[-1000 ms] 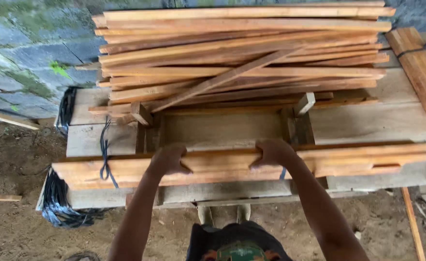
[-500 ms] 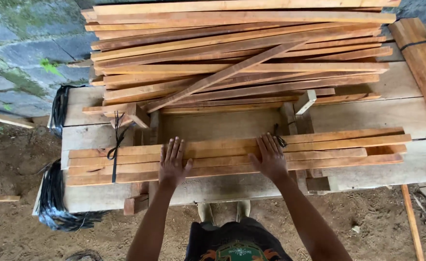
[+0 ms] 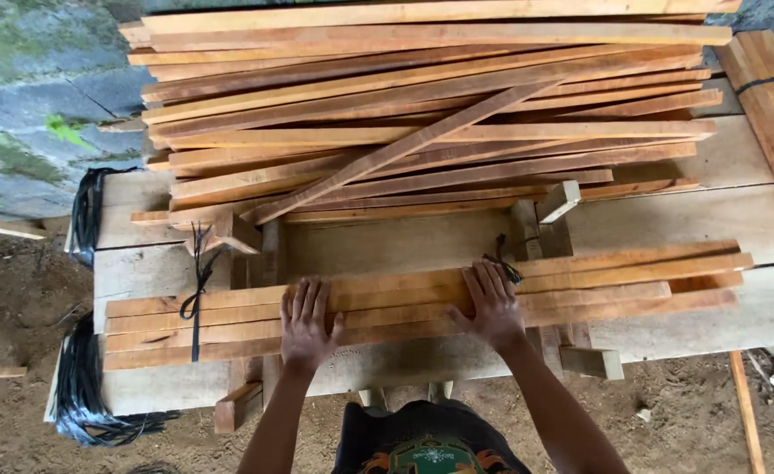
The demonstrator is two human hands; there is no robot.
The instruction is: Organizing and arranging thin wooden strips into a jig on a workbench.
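I have both hands flat, fingers spread, gripping nothing: left hand (image 3: 306,323) and right hand (image 3: 492,303) press on the bundle of wooden slats (image 3: 422,298) lying crosswise along the near edge of the plank tabletop (image 3: 756,211). A black strap (image 3: 197,294) binds its left end. Beyond lies a loose slat pile (image 3: 422,114). Dirt ground (image 3: 9,307) lies left; a stone wall (image 3: 36,88) closes that side.

Matt, rough-sawn wooden slats (image 3: 422,303) on a pale, bare-wood bench (image 3: 756,211).
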